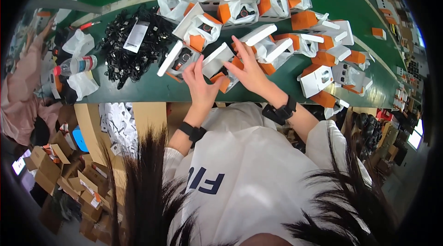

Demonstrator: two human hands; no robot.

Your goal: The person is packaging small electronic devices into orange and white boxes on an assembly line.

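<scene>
Between my hands is a small white and orange box [217,63] with its white lid raised. My left hand [202,88] is at its near left side, thumb and forefinger spread apart, the thumb close to the orange side. My right hand [250,71] reaches over its right side with fingers stretched out. Whether either hand touches the box I cannot tell. Left of my left hand an open box [171,62] holds a dark smartwatch [185,55]. Behind it, another open box [197,42] shows a watch [206,27] in white wrapping.
A heap of black cables [115,38] with a white packet [136,36] on it lies to the left. Beside it is a clear bottle [79,65] with a red cap. Several open boxes [240,10] stand behind and right on the green table [138,93]. Cartons [87,190] are at lower left.
</scene>
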